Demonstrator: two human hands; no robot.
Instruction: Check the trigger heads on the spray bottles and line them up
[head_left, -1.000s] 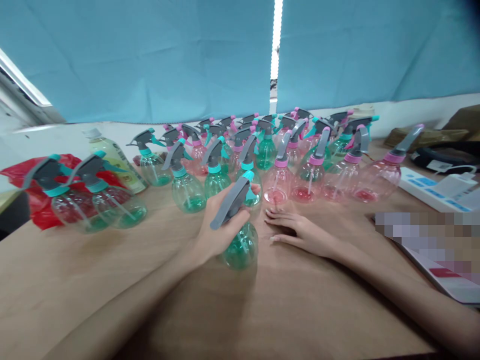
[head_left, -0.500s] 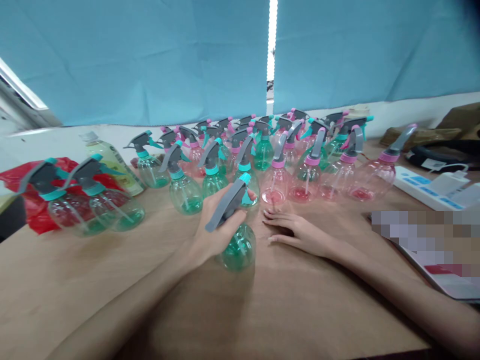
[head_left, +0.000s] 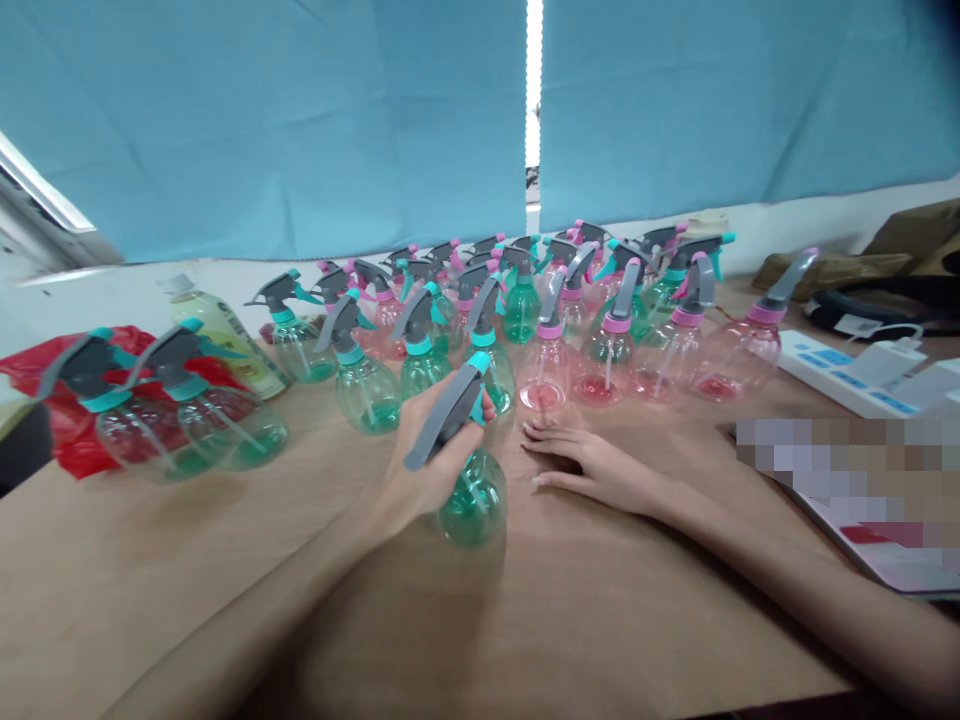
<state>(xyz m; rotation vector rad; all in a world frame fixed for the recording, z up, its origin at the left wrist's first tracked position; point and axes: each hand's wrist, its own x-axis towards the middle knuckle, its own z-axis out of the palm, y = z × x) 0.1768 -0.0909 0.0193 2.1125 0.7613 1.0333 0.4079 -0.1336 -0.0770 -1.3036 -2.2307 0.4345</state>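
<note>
My left hand (head_left: 430, 443) is wrapped round the neck of a green spray bottle (head_left: 474, 505) with a grey and turquoise trigger head, held over the front of the wooden table. To its right, my right hand (head_left: 581, 458) lies on the tabletop, fingers stretched out and holding nothing. Just past its fingertips stands a pink spray bottle (head_left: 546, 372) with a little pink base showing. Directly behind my left hand are more green spray bottles, among them one green bottle (head_left: 369, 390) with a grey head.
Several pink and green spray bottles crowd the table's back. At left, two green bottles (head_left: 232, 425) stand before a red plastic bag (head_left: 71, 440) and a pale yellow bottle (head_left: 225, 330). On the right are a power strip (head_left: 840, 375) and a partly blurred flat object (head_left: 877, 560).
The whole view has shifted slightly. Both hands keep nearly the same position, my left still gripping the green spray bottle and my right still flat on the table.
</note>
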